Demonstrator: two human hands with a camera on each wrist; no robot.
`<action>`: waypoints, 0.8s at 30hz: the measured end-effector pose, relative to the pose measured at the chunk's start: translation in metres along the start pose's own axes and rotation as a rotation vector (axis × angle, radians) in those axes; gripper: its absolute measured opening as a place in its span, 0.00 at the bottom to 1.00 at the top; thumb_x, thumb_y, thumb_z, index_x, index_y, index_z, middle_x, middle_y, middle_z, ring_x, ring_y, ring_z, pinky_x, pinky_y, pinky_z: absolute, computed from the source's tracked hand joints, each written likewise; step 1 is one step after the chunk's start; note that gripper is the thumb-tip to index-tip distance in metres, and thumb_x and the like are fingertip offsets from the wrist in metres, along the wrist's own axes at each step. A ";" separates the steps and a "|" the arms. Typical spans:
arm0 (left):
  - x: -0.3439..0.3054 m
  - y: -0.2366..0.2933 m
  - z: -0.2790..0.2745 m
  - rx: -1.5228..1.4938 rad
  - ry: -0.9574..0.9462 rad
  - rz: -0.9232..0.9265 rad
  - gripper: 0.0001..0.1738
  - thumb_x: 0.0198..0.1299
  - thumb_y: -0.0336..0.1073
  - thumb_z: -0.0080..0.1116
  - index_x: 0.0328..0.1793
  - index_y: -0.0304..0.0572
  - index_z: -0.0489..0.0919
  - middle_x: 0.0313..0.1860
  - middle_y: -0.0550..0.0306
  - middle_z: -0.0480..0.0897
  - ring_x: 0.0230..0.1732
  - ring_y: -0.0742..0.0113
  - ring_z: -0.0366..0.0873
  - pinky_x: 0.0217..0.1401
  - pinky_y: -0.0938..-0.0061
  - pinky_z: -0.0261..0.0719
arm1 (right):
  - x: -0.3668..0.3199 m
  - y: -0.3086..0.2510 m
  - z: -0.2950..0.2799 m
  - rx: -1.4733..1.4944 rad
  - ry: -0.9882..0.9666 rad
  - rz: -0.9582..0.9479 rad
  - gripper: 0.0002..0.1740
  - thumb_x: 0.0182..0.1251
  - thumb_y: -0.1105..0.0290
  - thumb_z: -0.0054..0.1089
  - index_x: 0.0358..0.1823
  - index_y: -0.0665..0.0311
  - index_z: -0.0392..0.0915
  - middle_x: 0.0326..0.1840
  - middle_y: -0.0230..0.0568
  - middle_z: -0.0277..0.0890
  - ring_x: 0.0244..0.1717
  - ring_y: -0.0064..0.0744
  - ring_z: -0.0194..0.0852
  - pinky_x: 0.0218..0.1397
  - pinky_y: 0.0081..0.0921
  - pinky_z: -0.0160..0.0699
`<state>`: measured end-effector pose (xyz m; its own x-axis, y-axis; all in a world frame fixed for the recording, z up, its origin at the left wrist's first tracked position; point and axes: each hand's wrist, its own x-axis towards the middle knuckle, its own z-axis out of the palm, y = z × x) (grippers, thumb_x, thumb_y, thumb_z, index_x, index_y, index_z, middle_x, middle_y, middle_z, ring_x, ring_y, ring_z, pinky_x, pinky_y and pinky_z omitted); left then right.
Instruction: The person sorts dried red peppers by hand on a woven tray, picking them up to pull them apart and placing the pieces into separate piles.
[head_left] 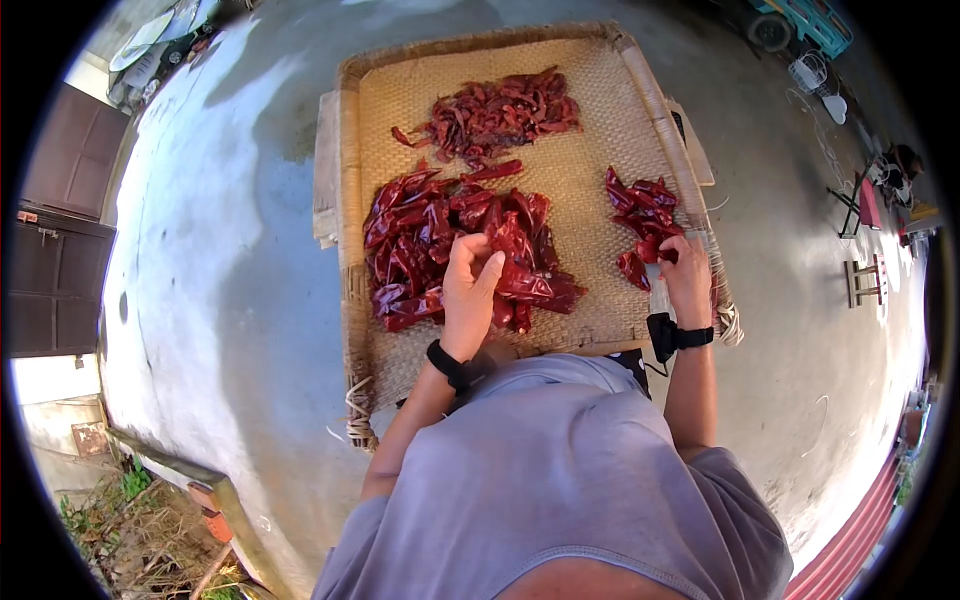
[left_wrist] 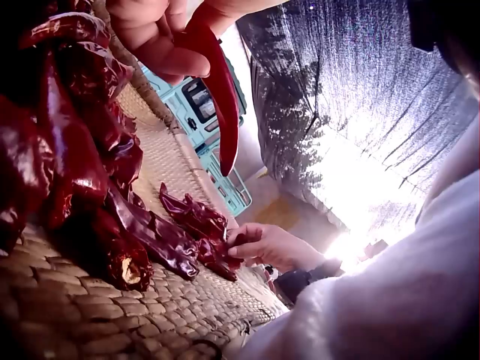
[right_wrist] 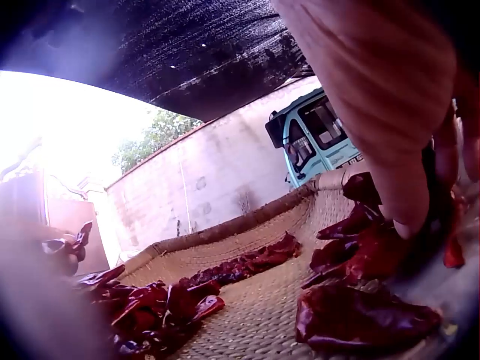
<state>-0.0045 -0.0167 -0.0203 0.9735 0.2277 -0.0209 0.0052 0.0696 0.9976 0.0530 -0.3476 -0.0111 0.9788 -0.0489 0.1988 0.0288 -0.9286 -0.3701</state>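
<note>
My left hand pinches a dried red chili pepper between thumb and fingers, over the large chili heap on the left of a woven tray. In the left wrist view that pepper hangs tip downward, long and glossy. At the tray's right side, my right hand has its fingertips on a chili pepper at the near end of a smaller pile. The right wrist view shows the thumb pressed down among those peppers, the fingers partly hidden. One broad pepper lies just in front.
A third pile of darker, shrivelled chilies lies at the tray's far end. The tray has a raised rim and rests on wooden boards. Concrete floor surrounds it. A small stool stands to the right.
</note>
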 end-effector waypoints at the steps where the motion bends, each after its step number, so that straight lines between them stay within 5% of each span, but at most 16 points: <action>1: 0.000 -0.001 0.000 0.009 0.000 0.005 0.15 0.72 0.32 0.60 0.60 0.39 0.72 0.48 0.61 0.78 0.48 0.76 0.73 0.53 0.79 0.74 | 0.000 0.001 0.002 -0.004 0.038 -0.013 0.11 0.61 0.70 0.66 0.45 0.58 0.80 0.45 0.43 0.77 0.44 0.49 0.78 0.45 0.39 0.78; 5: -0.001 0.002 -0.001 0.006 0.014 0.005 0.16 0.72 0.31 0.60 0.61 0.39 0.72 0.49 0.60 0.77 0.49 0.76 0.73 0.53 0.79 0.74 | 0.003 -0.041 -0.012 0.155 0.163 -0.040 0.12 0.68 0.63 0.64 0.47 0.61 0.80 0.45 0.45 0.78 0.46 0.50 0.78 0.46 0.41 0.78; 8: 0.001 -0.011 -0.003 -0.047 0.022 0.004 0.18 0.72 0.31 0.60 0.64 0.38 0.71 0.49 0.61 0.78 0.50 0.76 0.73 0.54 0.79 0.75 | 0.003 -0.053 -0.004 0.231 -0.015 -0.155 0.14 0.70 0.61 0.62 0.48 0.63 0.80 0.44 0.46 0.79 0.47 0.50 0.79 0.47 0.41 0.78; 12: -0.002 0.000 -0.004 0.012 0.025 -0.025 0.18 0.72 0.30 0.58 0.66 0.38 0.72 0.51 0.61 0.78 0.51 0.76 0.74 0.55 0.80 0.75 | 0.000 -0.049 0.004 0.056 -0.015 -0.192 0.15 0.68 0.63 0.64 0.52 0.61 0.81 0.42 0.46 0.80 0.47 0.52 0.78 0.50 0.43 0.77; 17: 0.000 -0.005 -0.005 -0.025 0.012 -0.041 0.16 0.73 0.29 0.57 0.65 0.38 0.73 0.52 0.62 0.78 0.53 0.76 0.74 0.57 0.79 0.74 | -0.012 -0.029 -0.012 -0.125 -0.117 -0.030 0.20 0.56 0.70 0.69 0.52 0.57 0.82 0.55 0.43 0.76 0.57 0.48 0.73 0.60 0.43 0.75; 20: 0.001 -0.004 0.000 0.008 0.003 0.009 0.15 0.73 0.29 0.57 0.63 0.39 0.73 0.51 0.63 0.78 0.52 0.76 0.74 0.57 0.79 0.74 | -0.014 -0.028 -0.014 -0.082 0.027 -0.120 0.19 0.58 0.72 0.68 0.53 0.59 0.81 0.53 0.45 0.77 0.53 0.47 0.76 0.57 0.42 0.77; 24: 0.000 0.002 0.006 -0.067 -0.064 0.004 0.14 0.71 0.28 0.57 0.60 0.37 0.73 0.48 0.62 0.79 0.47 0.76 0.74 0.53 0.79 0.75 | -0.008 -0.073 -0.018 0.420 -0.168 -0.109 0.17 0.65 0.70 0.66 0.55 0.62 0.79 0.50 0.48 0.79 0.44 0.41 0.81 0.50 0.35 0.80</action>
<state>-0.0031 -0.0229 -0.0179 0.9860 0.1661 -0.0110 -0.0116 0.1342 0.9909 0.0390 -0.2856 0.0302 0.9838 0.1330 0.1204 0.1792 -0.6942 -0.6972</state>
